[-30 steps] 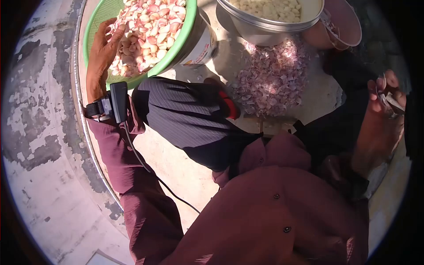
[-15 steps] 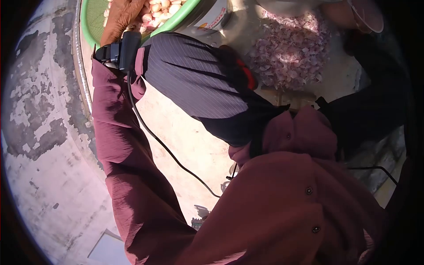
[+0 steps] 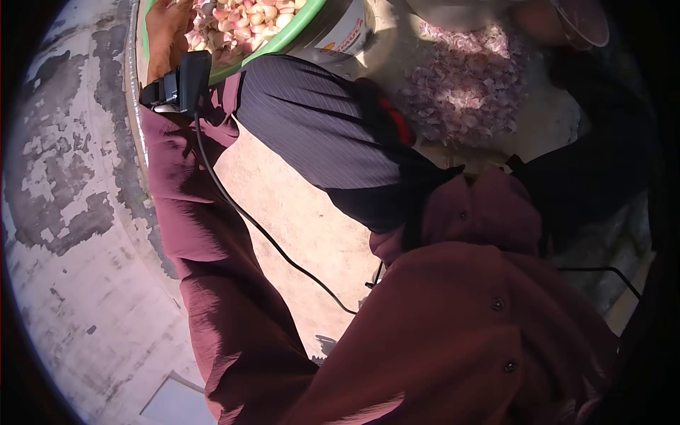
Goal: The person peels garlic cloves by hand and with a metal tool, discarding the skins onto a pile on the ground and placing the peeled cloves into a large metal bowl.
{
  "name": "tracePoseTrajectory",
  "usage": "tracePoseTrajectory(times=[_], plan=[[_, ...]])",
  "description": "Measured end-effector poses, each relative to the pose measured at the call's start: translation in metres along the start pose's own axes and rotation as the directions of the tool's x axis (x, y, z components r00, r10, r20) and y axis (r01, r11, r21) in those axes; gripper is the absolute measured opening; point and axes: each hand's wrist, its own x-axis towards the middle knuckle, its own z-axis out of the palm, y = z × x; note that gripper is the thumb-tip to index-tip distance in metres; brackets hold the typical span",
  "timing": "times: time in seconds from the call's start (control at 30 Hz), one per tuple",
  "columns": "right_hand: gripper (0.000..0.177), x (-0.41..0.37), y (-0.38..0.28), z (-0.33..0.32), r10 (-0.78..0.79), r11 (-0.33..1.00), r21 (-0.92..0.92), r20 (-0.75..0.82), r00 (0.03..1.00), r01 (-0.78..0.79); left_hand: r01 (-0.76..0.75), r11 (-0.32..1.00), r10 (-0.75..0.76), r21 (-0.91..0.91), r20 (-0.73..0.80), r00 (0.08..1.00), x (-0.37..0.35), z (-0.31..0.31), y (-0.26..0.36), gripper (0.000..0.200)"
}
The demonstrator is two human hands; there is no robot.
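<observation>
Left hand (image 3: 168, 35): lies among the garlic cloves (image 3: 248, 18) at the left edge of the green basket (image 3: 283, 39); its fingers are cropped, so the grip cannot be told.
Right hand: out of view.
Basket: perched on a white bucket (image 3: 340, 35).
Risk: leaning on the rim could tip the basket and spill cloves into the peel pile (image 3: 467, 78); the wrist cable (image 3: 248, 219) could snag.
</observation>
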Motion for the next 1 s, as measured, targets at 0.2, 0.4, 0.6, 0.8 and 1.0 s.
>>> tracePoseTrajectory(times=[0.2, 0.4, 0.6, 0.8, 1.0], plan=[[0.031, 0.005, 0.002, 0.004, -0.039, 0.995, 0.088, 0.002, 0.999, 0.039, -0.011, 0.992, 0.013, -0.126, 0.018, 1.000, 0.015, -0.003, 0.032, 0.039], [0.032, 0.039, -0.042, 0.001, -0.163, 0.986, 0.040, 0.093, 0.982, 0.159, -0.034, 0.812, 0.120, -0.583, 0.110, 0.987, -0.012, 0.035, 0.061, 0.026], [0.033, 0.064, -0.103, 0.005, -0.311, 0.949, 0.007, 0.187, 0.932, 0.315, 0.091, 0.576, 0.104, -0.812, 0.184, 0.978, -0.091, 0.131, 0.098, 0.025], [0.025, 0.040, -0.059, 0.035, -0.234, 0.950, -0.150, 0.244, 0.941, 0.275, 0.266, 0.548, -0.041, -0.793, 0.292, 0.955, -0.154, 0.235, 0.082, 0.026], [0.030, 0.018, -0.033, 0.027, -0.239, 0.913, -0.272, 0.244, 0.940, 0.303, 0.372, 0.456, -0.078, -0.809, 0.380, 0.922, -0.179, 0.284, 0.069, 0.020]])
